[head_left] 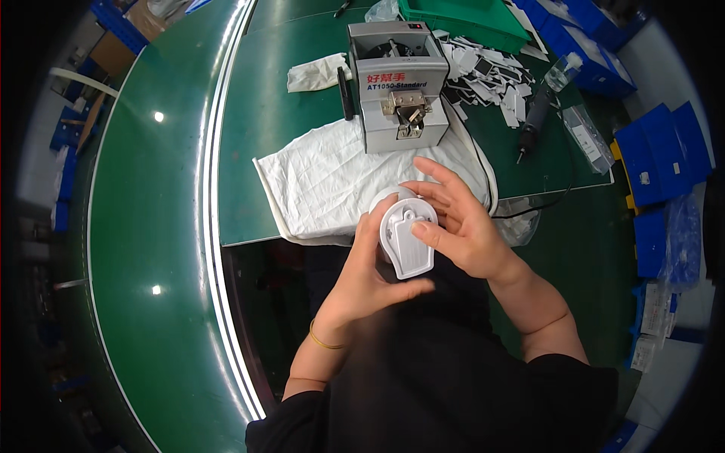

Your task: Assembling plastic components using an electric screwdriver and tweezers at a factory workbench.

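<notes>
In front of my body, above the table's near edge, I hold a white plastic housing, rounded at the top and narrower at the bottom, with a recessed face. My left hand is wrapped round its left side, the thumb stretched out below it. From the right, my right hand has its thumb on the recessed face and several fingers behind the part; the index finger sticks out. Just beyond stands a grey screw feeder on a white cloth.
A power screwdriver with a cable lies at the right. Behind it are a pile of small flat white and dark pieces and a green crate. A white glove lies left of the feeder. Blue bins stand far right.
</notes>
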`<state>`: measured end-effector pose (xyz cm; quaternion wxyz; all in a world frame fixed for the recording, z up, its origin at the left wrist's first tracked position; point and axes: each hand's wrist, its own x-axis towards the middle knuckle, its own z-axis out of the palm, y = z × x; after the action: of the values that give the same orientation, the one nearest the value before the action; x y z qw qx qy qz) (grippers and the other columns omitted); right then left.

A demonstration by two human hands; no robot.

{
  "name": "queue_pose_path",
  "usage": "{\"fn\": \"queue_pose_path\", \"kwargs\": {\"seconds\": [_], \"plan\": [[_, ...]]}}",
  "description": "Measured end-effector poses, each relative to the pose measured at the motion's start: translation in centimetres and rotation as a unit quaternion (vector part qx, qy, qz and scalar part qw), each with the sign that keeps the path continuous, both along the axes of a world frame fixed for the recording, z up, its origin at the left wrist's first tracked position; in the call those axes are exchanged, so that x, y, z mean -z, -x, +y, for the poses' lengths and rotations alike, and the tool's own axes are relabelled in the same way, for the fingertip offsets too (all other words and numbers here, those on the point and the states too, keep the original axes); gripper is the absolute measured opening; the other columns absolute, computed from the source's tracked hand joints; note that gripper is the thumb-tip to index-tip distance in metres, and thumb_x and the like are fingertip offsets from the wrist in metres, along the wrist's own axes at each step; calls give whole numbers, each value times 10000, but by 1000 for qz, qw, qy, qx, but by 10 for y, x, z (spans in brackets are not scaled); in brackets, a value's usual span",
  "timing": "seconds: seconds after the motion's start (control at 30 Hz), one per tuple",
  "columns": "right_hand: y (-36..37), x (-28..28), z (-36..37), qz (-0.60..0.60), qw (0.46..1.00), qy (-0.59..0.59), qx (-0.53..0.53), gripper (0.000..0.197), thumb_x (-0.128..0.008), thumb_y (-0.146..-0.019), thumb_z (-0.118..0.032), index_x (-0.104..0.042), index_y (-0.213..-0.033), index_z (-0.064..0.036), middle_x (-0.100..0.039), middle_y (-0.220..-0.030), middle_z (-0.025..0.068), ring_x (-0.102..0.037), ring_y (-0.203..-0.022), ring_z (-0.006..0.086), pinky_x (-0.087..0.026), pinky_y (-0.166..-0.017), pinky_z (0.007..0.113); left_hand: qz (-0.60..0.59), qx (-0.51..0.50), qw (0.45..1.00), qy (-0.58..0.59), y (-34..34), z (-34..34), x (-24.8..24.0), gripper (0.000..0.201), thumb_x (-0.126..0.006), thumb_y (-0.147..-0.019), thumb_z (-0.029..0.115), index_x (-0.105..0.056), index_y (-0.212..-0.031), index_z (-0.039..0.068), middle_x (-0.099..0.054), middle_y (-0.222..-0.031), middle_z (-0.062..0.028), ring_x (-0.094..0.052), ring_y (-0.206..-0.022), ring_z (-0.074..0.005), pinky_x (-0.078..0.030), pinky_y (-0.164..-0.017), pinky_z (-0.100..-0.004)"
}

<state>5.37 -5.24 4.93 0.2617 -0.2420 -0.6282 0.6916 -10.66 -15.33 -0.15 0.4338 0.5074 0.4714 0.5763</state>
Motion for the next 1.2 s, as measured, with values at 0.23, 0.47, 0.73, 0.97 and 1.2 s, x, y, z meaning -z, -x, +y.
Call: {"fn": "queue_pose_path", "kwargs": {"seconds": [0.23,0.47,0.73,0.97,1.2], "plan": [[2,11,2,64,998,21,5,696,-651,-900,-24,-294,-1497,-3,-518,-1327,159,-523,-1221,208,-410,-1063,352,-77,-19,996,-38,-6,2,-4,572,-625,-938,98,-386,-1450,9,-497,-1226,-122,-513,-1153,-228,-393,-1021,-346],[-2,20,0,71,997,-16,31,516,-651,-897,-20,-427,-1360,12,-554,-1183,96,-549,-1093,162,-443,-978,324,-36,-33,997,-61,-14,7,-3,468,-579,-959,69,-439,-1401,3,-497,-1247,-131,-514,-1150,-217,-397,-1014,-339],[-11,35,19,67,994,28,80,551,-710,-878,-49,-437,-1357,-22,-546,-1197,68,-557,-1066,138,-460,-956,306,213,11,975,-66,-1,32,-13,1033,-923,-643,192,-326,-1476,58,-431,-1428,-216,-436,-1344,-378,-377,-1107,-443],[-38,55,91,-1,962,-193,192,251,-714,-918,-101,-636,-1137,-5,-655,-1030,50,-634,-962,122,-530,-864,289,277,-102,951,-98,-11,41,-5,974,-951,-535,135,-465,-1376,64,-568,-1335,-190,-489,-1317,-390,-420,-1080,-468],[-140,93,268,-438,680,-202,553,738,-816,-707,-458,-603,-1224,24,-649,-1142,236,-646,-1031,356,-501,-922,406,352,-117,927,-60,4,41,-3,876,-946,-516,148,-554,-1296,70,-581,-1317,-171,-537,-1242,-383,-457,-1032,-457]]}}
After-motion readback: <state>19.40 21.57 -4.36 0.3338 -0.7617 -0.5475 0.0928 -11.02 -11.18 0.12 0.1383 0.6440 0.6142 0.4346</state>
